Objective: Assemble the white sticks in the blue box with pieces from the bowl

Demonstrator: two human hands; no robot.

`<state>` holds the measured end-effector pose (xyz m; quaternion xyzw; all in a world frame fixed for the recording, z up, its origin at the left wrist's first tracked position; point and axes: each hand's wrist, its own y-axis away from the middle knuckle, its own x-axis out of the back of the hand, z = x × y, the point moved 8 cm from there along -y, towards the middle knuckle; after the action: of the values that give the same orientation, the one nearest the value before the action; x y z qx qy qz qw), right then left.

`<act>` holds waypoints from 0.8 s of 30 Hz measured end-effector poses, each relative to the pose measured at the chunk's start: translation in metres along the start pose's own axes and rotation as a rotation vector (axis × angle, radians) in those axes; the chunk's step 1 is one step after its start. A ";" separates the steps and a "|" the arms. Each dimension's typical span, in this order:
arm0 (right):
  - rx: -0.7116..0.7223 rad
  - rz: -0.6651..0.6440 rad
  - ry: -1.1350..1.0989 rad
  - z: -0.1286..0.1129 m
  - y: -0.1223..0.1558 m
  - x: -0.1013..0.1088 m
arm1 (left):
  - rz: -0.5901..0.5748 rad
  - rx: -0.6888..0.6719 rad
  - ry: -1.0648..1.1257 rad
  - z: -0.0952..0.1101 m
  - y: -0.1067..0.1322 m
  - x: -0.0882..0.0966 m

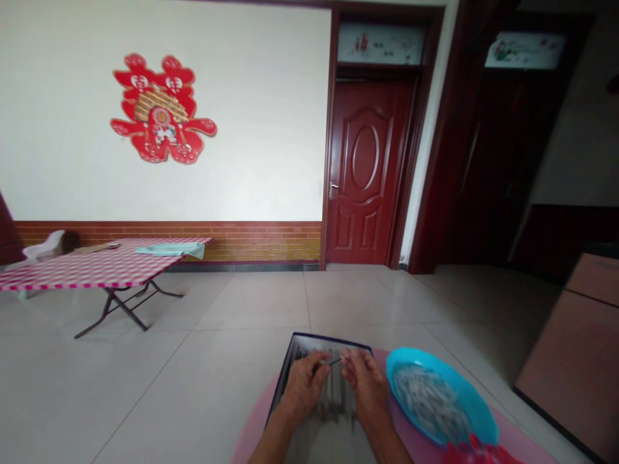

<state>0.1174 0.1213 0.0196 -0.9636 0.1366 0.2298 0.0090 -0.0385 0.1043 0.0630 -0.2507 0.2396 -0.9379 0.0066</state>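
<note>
My left hand (304, 381) and my right hand (365, 380) are close together over a dark flat tray (296, 351) that lies on a pink round table (251, 438). Both hands pinch the ends of one small thin dark piece (333, 362) held between their fingertips. Rows of similar thin pieces lie on the tray under my hands. To the right of my right hand stands a blue bowl (476, 412) filled with several small pale pieces (428, 399).
A red object (476, 451) sits at the bowl's near edge. A folding table with a red checked cloth (91, 267) stands at the left by the wall. A red door (365, 171) is at the back. A wooden cabinet (578, 354) is at right.
</note>
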 end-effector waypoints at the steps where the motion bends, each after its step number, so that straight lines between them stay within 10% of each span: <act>1: 0.020 -0.011 0.046 -0.002 0.001 -0.002 | -0.004 -0.001 0.026 -0.002 0.000 -0.001; 11: 0.182 -0.098 0.379 -0.009 0.010 -0.022 | -0.031 0.008 0.209 -0.002 -0.003 -0.002; 24: 0.510 -0.337 0.733 -0.009 0.026 -0.049 | 0.345 0.313 0.690 -0.039 -0.003 0.031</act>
<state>0.0728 0.1085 0.0504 -0.9568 0.0245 -0.1710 0.2337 -0.0832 0.1203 0.0494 0.1264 0.1207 -0.9771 0.1212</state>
